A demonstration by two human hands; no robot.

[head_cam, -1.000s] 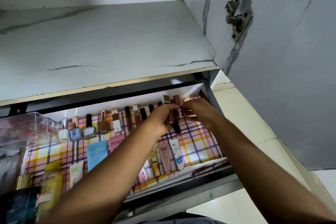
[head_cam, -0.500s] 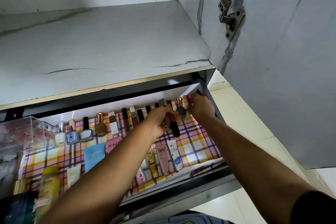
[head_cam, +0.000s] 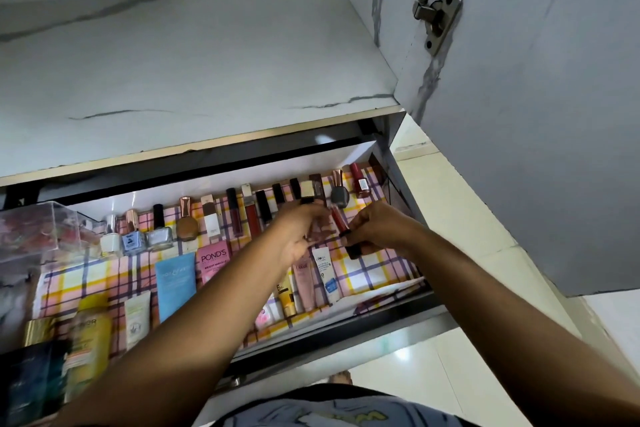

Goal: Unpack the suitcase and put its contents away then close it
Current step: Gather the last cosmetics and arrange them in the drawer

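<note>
Open cabinet drawer (head_cam: 398, 314), lined in pink-and-yellow plaid, stocked with nail polish bottles (head_cam: 157, 236) along the back and cosmetic tubes (head_cam: 304, 282) in front. Above the lining, right hand (head_cam: 375, 229) with fingers pinching a red lip gloss tube (head_cam: 344, 230) by its black cap; left hand (head_cam: 299, 232) beside it, fingers curled around a blurred pinkish cosmetic (head_cam: 317, 230).

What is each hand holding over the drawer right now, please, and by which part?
The right hand pinches a red lip gloss tube near its black cap. The left hand grips a blurred pinkish tube; where is unclear.
</note>
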